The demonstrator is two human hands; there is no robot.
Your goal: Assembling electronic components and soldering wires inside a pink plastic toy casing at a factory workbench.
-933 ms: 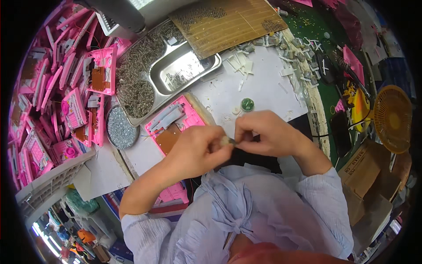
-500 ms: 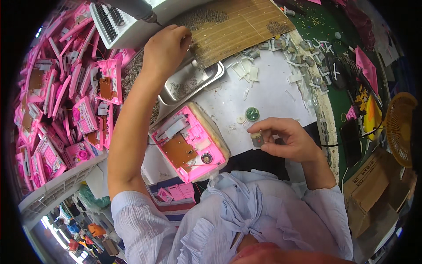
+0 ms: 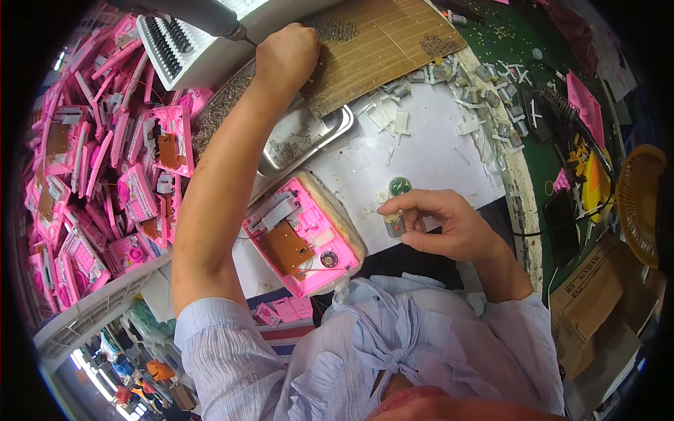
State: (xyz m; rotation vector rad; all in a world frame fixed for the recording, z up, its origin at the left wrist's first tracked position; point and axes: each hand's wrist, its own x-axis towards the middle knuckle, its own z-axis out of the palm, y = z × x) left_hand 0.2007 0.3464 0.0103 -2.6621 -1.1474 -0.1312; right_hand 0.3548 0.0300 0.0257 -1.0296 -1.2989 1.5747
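Observation:
My left hand (image 3: pixel 288 57) reaches far forward, fingers curled down at the edge of a brown cardboard sheet (image 3: pixel 386 67), beside a pile of small dark screws (image 3: pixel 335 30). Its fingertips are hidden, so what it holds cannot be made out. Between thumb and fingers of my right hand (image 3: pixel 446 224) is a small metal motor (image 3: pixel 394 225) with a pale end. A round green container (image 3: pixel 399 186) stands just beyond that hand. Between my arms an open pink plastic casing (image 3: pixel 342 250) rests tilted on a padded block, with a brown circuit board, wires and a round black part inside.
Pink casings are heaped in a crate (image 3: pixel 105 302) at the left. A power screwdriver (image 3: pixel 203 15) hangs near my left hand, by a white foam tray (image 3: pixel 210 52). A metal tray (image 3: pixel 309 144) holds screws. Several small motors (image 3: pixel 505 91) line the right side, near a yellow basket (image 3: pixel 639 200).
My left hand has moved forward and right onto the cardboard, its fingers more curled. My right hand has shifted slightly left with the motor, which is now more fully visible.

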